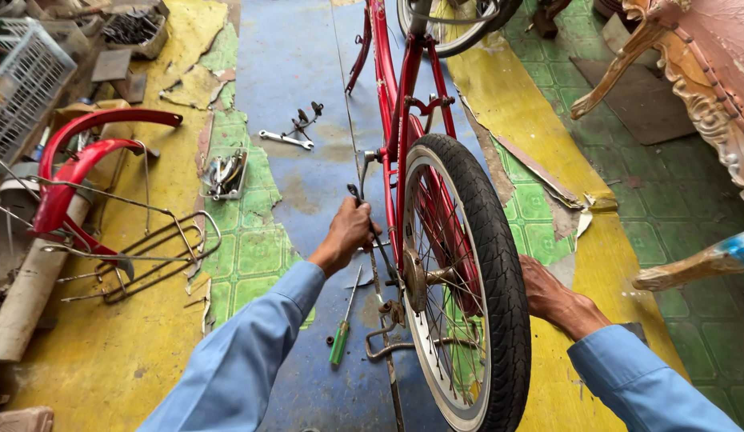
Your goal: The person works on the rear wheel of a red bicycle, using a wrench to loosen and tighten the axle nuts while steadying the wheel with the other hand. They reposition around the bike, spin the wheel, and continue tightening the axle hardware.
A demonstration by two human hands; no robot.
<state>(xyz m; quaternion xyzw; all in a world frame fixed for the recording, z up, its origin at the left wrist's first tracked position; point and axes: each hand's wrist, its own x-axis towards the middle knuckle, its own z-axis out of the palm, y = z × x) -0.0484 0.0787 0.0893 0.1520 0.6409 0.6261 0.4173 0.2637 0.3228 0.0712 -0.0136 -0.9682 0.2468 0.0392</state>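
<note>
A red bicycle frame (390, 104) stands upside down on the floor, its rear wheel (480, 240) with a black tyre and white rim nearest me. My left hand (348, 234) is closed around a dark wrench (355, 193) beside the wheel hub (414, 280). My right hand (552, 294) reaches behind the tyre on the wheel's other side, partly hidden; whether it holds anything is not visible. Both arms wear light blue sleeves.
A green-handled screwdriver (341, 336) lies on the floor below my left arm. A silver wrench (285, 140) and small parts lie farther off, beside a small tray of tools (224, 176). Red mudguards (76, 168) and a wire rack (140, 248) lie left. Carved furniture legs (692, 88) stand right.
</note>
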